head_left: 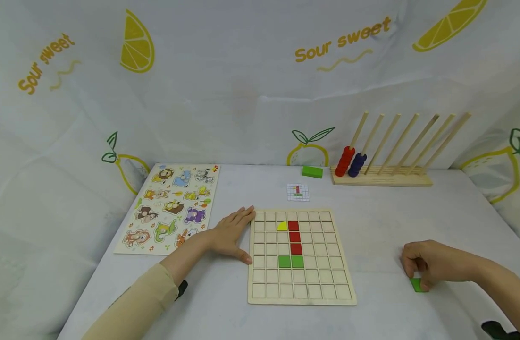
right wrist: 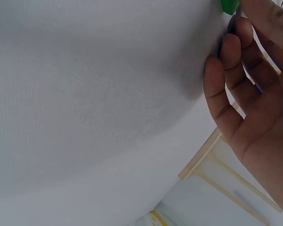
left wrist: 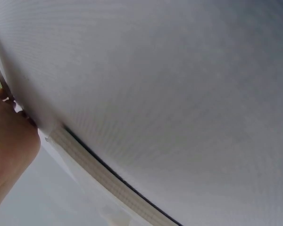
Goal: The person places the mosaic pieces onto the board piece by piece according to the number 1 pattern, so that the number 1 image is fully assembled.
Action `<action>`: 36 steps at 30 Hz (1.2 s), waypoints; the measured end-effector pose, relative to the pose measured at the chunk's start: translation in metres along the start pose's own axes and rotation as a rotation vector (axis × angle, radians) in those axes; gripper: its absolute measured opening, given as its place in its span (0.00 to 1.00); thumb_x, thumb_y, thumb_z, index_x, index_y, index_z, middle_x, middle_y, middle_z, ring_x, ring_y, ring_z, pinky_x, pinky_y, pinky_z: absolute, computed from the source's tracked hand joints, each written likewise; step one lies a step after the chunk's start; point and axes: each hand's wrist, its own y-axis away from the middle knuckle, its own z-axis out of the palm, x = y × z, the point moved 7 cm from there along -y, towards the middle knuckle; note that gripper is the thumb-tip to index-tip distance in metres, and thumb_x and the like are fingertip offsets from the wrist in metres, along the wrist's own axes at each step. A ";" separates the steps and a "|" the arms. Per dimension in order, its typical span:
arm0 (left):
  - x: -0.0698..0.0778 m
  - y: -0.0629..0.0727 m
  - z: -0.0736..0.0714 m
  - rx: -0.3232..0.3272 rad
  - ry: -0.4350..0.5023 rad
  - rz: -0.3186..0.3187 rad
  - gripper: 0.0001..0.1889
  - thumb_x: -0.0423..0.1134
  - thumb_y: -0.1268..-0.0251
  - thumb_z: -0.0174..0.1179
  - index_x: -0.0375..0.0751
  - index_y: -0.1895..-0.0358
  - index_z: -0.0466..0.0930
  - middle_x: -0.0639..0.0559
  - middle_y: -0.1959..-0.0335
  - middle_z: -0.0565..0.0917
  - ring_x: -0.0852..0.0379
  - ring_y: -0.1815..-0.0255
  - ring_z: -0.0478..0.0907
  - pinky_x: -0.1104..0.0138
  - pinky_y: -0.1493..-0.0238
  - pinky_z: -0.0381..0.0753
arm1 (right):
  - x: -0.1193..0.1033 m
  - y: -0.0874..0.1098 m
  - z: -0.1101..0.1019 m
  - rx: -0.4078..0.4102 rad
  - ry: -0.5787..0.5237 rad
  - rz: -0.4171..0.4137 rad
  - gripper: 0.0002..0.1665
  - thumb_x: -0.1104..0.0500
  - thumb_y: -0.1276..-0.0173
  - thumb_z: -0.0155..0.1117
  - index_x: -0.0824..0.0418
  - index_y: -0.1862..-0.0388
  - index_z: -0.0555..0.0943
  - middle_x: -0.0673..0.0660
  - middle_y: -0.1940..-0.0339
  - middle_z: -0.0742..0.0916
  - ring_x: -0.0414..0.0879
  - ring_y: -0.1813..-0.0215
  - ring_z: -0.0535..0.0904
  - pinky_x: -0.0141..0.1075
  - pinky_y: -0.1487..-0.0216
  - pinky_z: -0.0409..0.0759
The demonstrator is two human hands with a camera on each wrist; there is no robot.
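Note:
A wooden grid board (head_left: 328,276) lies in the middle of the table in the head view. Set in its cells are a yellow rounded piece (head_left: 282,226), a column of red square tiles (head_left: 295,237) and two green square tiles (head_left: 284,261) side by side. My left hand (head_left: 230,233) touches the board's left edge, thumb and fingers spread. Off to the right, my right hand (head_left: 438,262) pinches a green tile (head_left: 418,284) at the tabletop, fingers bent. Only a corner of that green tile (right wrist: 229,5) shows in the right wrist view, beside the thumb.
Behind the grid board lie a small pattern card (head_left: 298,192) and a green block (head_left: 312,172). A wooden peg rack (head_left: 383,180) with red and blue beads stands at the back right. An animal puzzle board (head_left: 158,246) is at the left, close to my left forearm.

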 end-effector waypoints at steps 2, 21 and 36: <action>0.001 0.000 -0.001 0.004 0.005 0.005 0.66 0.66 0.53 0.71 0.41 0.19 0.38 0.47 0.16 0.36 0.41 0.15 0.33 0.41 0.19 0.46 | 0.000 0.001 0.000 -0.008 -0.006 0.005 0.22 0.60 0.63 0.79 0.53 0.68 0.76 0.50 0.74 0.76 0.28 0.71 0.66 0.28 0.77 0.66; 0.000 0.000 0.000 0.001 0.015 -0.007 0.66 0.66 0.54 0.71 0.41 0.19 0.38 0.46 0.16 0.36 0.41 0.16 0.34 0.41 0.19 0.45 | -0.002 0.000 -0.003 0.052 0.077 0.128 0.21 0.68 0.61 0.75 0.54 0.71 0.73 0.43 0.74 0.73 0.28 0.71 0.65 0.30 0.76 0.65; 0.000 0.000 0.001 0.014 0.020 -0.003 0.66 0.65 0.55 0.72 0.40 0.20 0.40 0.46 0.16 0.37 0.41 0.16 0.34 0.41 0.19 0.46 | -0.015 -0.016 -0.016 0.191 0.114 -0.074 0.12 0.61 0.46 0.76 0.50 0.70 0.80 0.40 0.75 0.80 0.25 0.70 0.70 0.26 0.76 0.70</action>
